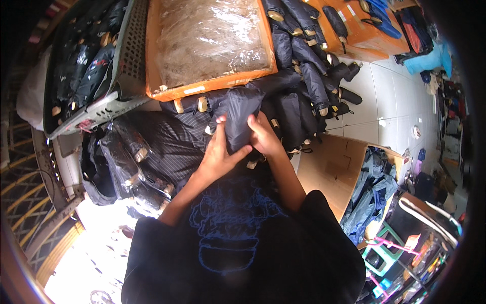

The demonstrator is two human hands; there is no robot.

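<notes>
Between my two hands, in front of my chest, is a folded umbrella point(237, 114) in dark cloth. My left hand point(217, 158) grips it from the left, with the thumb lying across its lower end. My right hand point(264, 136) holds its right side, thumb pressed on the cloth; the other fingers are mostly hidden behind it. Beneath and around lie several more dark folded umbrellas point(310, 83), some with pale ends showing. A dark striped cloth point(169, 142) spreads to the left, beside umbrellas in clear plastic point(120, 161).
An orange-edged box point(212, 81) lined with clear plastic stands ahead. At the far left, a grey perforated crate point(129, 66) holds dark bundles. To the right are an open cardboard box point(331, 167) with blue-grey cloth, a green stool point(387, 253) and white floor tiles point(387, 96).
</notes>
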